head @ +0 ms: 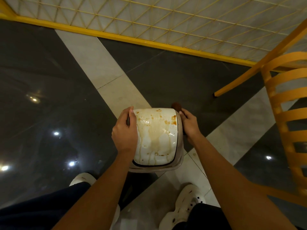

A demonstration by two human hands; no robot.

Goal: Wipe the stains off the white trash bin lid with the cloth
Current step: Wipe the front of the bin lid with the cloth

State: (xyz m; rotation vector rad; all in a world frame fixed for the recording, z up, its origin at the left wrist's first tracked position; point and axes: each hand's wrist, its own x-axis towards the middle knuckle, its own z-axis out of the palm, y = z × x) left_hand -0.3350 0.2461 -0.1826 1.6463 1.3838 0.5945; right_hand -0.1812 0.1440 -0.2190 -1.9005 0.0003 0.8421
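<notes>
Now the white trash bin lid (156,135), streaked brown, sits on its bin (154,169) on the floor (49,80). The left hand (124,133) grips the lid's left edge, fingers curled round it; the right hand (189,125) curls against the right side, its hold unclear, a dark brown wad (176,106) just beyond

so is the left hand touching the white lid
Touching: head view shows the left hand gripping the lid at its left edge, thumb on top.
</notes>
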